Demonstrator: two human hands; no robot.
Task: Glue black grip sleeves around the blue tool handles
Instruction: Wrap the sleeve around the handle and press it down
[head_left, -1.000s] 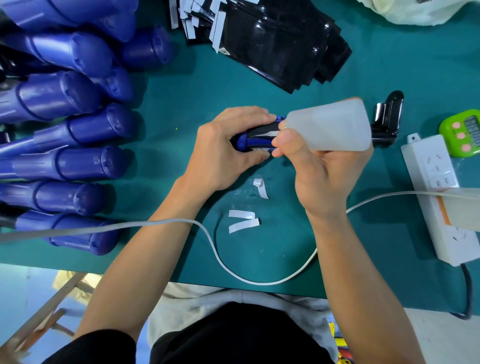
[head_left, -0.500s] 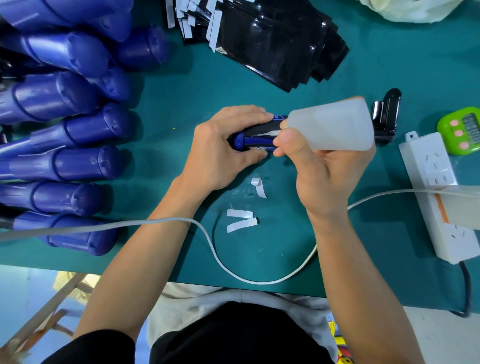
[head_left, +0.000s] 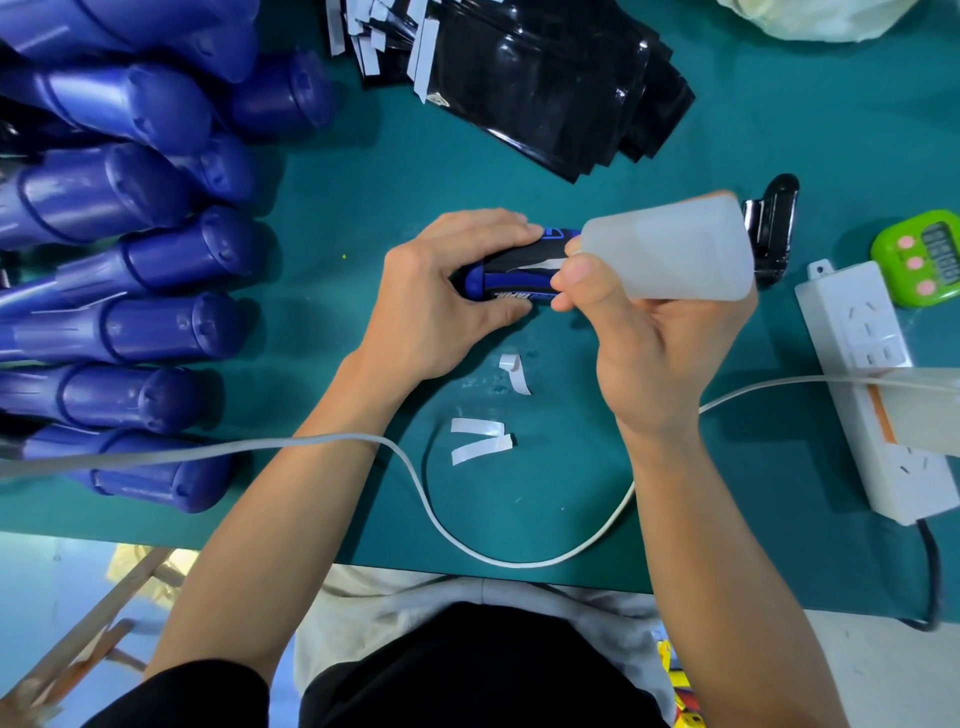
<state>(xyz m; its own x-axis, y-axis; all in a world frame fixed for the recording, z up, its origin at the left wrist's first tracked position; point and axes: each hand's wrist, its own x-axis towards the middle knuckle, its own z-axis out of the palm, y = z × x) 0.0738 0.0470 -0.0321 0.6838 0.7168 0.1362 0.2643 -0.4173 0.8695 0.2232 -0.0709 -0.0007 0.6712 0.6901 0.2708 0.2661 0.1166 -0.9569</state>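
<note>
left hand (head_left: 441, 301) grips a blue tool handle (head_left: 475, 279) that lies on the teal tabletop (head_left: 571, 499), with a black grip sleeve (head_left: 514, 261) on the handle. right hand (head_left: 660, 353) grips a translucent bottle (head_left: 670, 249), its narrow end at the sleeve. left of the hands lies a heap of blue handles (head_left: 145, 332); beyond the hands, a stack of black sleeves (head_left: 545, 88). white paper strips (head_left: 478, 439) lie just nearer than the hands, inside a loop of white cable (head_left: 467, 540). right of the right hand sit a white power strip (head_left: 872, 389) and a green timer (head_left: 924, 260). past the tabletop's near edge a pale floor (head_left: 52, 571) shows.
</note>
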